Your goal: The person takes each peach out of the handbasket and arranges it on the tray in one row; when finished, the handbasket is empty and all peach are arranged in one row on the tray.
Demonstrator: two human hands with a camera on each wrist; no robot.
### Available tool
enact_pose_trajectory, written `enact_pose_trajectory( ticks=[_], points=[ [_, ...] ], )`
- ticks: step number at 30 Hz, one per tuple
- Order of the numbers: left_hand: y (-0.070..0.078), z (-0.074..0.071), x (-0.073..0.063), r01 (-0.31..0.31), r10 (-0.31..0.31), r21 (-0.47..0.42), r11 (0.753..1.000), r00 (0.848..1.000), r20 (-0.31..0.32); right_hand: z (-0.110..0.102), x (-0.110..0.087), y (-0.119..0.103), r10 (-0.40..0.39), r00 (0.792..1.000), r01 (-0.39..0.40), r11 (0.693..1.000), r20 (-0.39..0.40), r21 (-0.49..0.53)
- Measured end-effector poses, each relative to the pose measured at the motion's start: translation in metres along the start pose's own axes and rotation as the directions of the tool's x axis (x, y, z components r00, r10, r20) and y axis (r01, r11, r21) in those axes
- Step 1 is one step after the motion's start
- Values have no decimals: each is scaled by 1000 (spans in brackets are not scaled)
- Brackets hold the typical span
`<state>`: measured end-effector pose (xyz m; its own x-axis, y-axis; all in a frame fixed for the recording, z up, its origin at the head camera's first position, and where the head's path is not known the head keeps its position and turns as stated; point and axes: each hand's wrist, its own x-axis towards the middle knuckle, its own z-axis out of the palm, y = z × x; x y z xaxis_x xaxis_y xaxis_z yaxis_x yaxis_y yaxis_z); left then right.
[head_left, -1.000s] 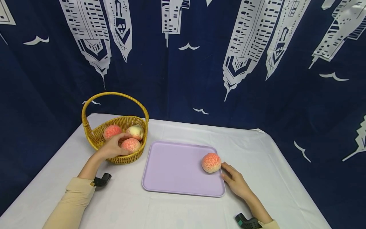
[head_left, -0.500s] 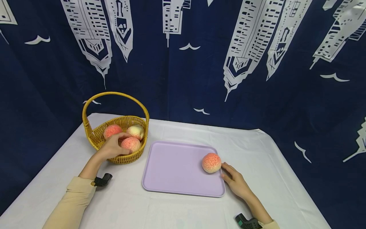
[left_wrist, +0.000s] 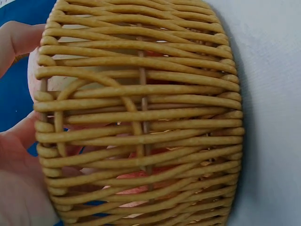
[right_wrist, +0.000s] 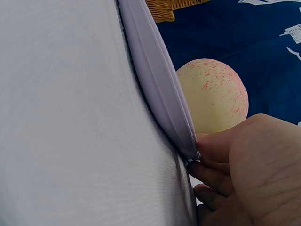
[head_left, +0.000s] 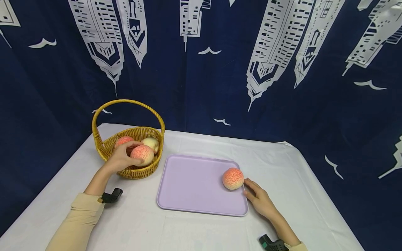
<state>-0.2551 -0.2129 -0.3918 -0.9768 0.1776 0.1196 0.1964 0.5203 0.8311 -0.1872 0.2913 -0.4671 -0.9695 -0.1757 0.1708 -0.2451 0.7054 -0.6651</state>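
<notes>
A lilac tray (head_left: pixel 194 184) lies on a white-covered worktop (head_left: pixel 201 233). To its left stands a wicker basket (head_left: pixel 135 174) with a tall handle. The left hand (head_left: pixel 120 158) holds a speckled peach (head_left: pixel 142 155) between thumb and fingers at the basket's mouth, left of the tray. The right hand (head_left: pixel 260 200), its fingers relaxed and apart from the thumb, touches the tray's right rim, just beside the tray peach (head_left: pixel 233 178).

A black wrist camera (head_left: pixel 273 244), nearer the viewer than the tray's right corner, bears a green patch; any marking there is too small to read. Behind the tray, a navy curtain (head_left: pixel 188 97) carries white drawings of upside-down buildings (head_left: pixel 103 42), several cut off by the top edge.

In the basket, the left hand partly covers a red peach (head_left: pixel 124 140), and the held fruit partly hides a pale peach (head_left: pixel 151 143). From the left wrist, the weave screens most of the fruit. The right sleeve (head_left: pixel 298 246), to the right of the tray, is mostly cropped at the bottom edge.
</notes>
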Motion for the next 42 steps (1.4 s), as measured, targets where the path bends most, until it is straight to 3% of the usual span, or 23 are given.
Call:
enact_pose_trajectory(
  ticks=[12,20,28,34,42],
  points=[
    [21,-5,-3,-70,65,-51,996,994,-90,-2,0,1,11,1000,-11,1000,1,-7],
    [49,8,-11,-182,174,-71,981,979,-108,-2,0,0,7,1000,-7,1000,-6,-7],
    [66,46,-10,-281,273,-138,950,959,-79,-1,0,1,16,1000,-16,1000,3,-3],
    [81,83,-4,-252,255,-191,949,967,-10,-1,0,1,15,1000,-15,1000,1,-5],
    [100,137,12,-217,221,-114,970,975,29,-1,0,1,14,1000,-14,1000,6,-8]
  ],
)
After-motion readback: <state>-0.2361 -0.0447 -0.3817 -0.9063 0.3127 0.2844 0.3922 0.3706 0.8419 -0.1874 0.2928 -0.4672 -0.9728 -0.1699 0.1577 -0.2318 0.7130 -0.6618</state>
